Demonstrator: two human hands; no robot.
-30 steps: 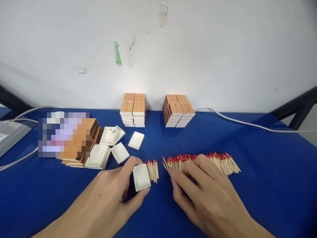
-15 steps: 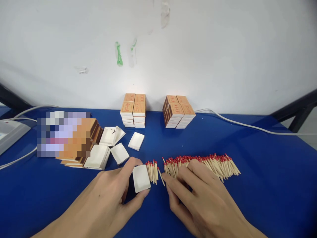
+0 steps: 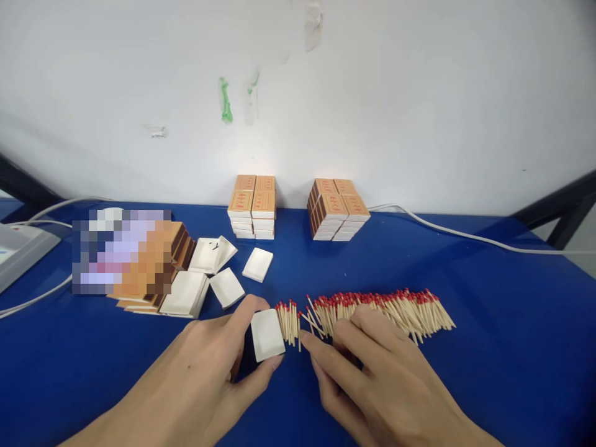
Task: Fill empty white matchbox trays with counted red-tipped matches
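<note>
My left hand (image 3: pixel 212 357) is closed round a white matchbox tray (image 3: pixel 268 335), thumb at its near edge and index finger at its far edge. The tray stands tilted with its hollow side facing me. Against its right side lies a small row of red-tipped matches (image 3: pixel 288 323). My right hand (image 3: pixel 372 366) is open with its index finger stretched out, the tip touching the table beside the last match (image 3: pixel 299 332) of that row. Its other fingers are bent above the near side of the larger match pile (image 3: pixel 386 310). A few matches lie slanted between row and pile.
Two stacks of orange-topped matchboxes, a left stack (image 3: pixel 252 208) and a right stack (image 3: pixel 338 210), stand by the white wall. Loose white trays (image 3: pixel 226 288) and orange matchbox sleeves (image 3: pixel 153 261), partly blurred, lie at left. White cables (image 3: pixel 447 239) run along the blue table.
My right index finger has moved slightly left, and the single match beside it now sits upright against the small row. Another match or two now lean left of the pile. My left hand holds still.
</note>
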